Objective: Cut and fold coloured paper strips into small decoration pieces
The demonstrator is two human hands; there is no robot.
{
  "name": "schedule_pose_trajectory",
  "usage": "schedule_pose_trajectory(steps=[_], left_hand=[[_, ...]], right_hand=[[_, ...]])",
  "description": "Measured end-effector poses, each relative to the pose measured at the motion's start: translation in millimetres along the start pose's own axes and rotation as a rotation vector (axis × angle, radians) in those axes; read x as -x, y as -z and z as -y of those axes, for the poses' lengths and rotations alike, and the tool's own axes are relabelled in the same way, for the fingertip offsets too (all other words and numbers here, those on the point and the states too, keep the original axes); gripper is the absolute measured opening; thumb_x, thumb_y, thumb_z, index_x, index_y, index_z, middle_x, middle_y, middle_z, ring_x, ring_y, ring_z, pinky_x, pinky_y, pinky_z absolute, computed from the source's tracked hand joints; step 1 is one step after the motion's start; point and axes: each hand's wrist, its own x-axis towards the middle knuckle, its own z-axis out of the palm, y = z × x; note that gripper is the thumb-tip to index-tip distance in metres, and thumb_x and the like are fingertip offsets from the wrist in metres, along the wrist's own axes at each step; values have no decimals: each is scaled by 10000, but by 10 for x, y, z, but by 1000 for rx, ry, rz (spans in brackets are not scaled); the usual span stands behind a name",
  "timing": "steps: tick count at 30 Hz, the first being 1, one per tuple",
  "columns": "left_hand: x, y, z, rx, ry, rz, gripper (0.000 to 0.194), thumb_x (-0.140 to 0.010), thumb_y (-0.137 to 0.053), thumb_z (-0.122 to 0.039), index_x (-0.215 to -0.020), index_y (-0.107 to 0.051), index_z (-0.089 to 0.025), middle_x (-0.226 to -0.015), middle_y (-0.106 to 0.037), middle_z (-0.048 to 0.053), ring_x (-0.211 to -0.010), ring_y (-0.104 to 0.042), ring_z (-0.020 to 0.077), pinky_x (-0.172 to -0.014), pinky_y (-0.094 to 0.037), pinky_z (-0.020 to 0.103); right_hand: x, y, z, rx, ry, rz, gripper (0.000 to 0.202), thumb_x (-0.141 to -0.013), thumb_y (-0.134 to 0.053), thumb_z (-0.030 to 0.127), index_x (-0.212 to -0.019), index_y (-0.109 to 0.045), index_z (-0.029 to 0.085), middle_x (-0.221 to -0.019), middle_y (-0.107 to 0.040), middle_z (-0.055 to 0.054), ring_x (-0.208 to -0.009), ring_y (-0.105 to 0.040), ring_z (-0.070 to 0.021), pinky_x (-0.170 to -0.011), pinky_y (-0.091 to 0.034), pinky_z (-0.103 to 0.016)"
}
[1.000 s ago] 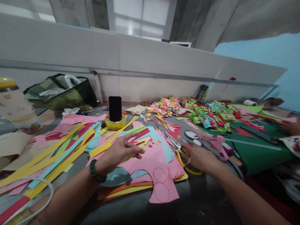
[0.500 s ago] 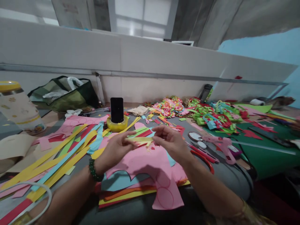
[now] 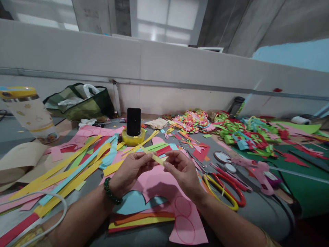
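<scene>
A narrow pale-yellow strip [image 3: 157, 159] is stretched between my two hands above the pink sheet [image 3: 156, 178]. My left hand [image 3: 133, 168], with a green bead bracelet at the wrist, pinches one end. The other end is between the thumb and fingers of my right hand [image 3: 183, 171]. Below them, light-blue, orange and yellow sheets [image 3: 144, 219] lie stacked under the pink one, which has circles drawn on it. Scissors with yellow handles [image 3: 218, 192] and scissors with red handles [image 3: 235, 192] rest right of my right hand.
Yellow, blue and red strips [image 3: 69, 175] spread across the left side. A phone [image 3: 134, 122] stands in a yellow holder. On the right are a pink glue gun [image 3: 257, 173] and piles of coloured cut pieces [image 3: 252, 133]. A patterned tumbler [image 3: 32, 116] stands far left.
My hands have come closer together and hold the strip at a slant. The view has shifted left, so things appear farther right, and the yellow-handled scissors now show.
</scene>
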Motion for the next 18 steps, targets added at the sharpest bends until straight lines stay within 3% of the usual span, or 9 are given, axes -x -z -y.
schedule_pose_trajectory(steps=[5, 12, 18], left_hand=[[-23, 29, 15, -163, -65, -1, 255, -691, -700, -387, -670, -695, -133, -669, -653, 30, -653, -571, 118, -670, -450, 237], [-6, 10, 24, -121, -43, 12, 219, -699, -702, -354, -666, -690, -138, -638, -622, 6, -603, -522, 86, -623, -417, 209], [-26, 37, 21, -153, -19, -11, 208, -685, -715, -342, -675, -699, -135, -608, -615, 5, -590, -522, 86, -604, -398, 207]], right_hand=[[5, 23, 3, -56, -140, 170, 320, -752, -648, 376, -975, -522, 183, -709, -646, 2, -632, -615, -126, -617, -516, -283], [39, -4, -21, 19, -86, 151, 280, -760, -648, 328, -953, -507, 182, -714, -668, -4, -651, -638, -141, -650, -532, -311], [55, 1, -19, 53, -37, 208, 242, -792, -608, 312, -975, -515, 184, -723, -664, -3, -656, -636, -140, -652, -524, -303]])
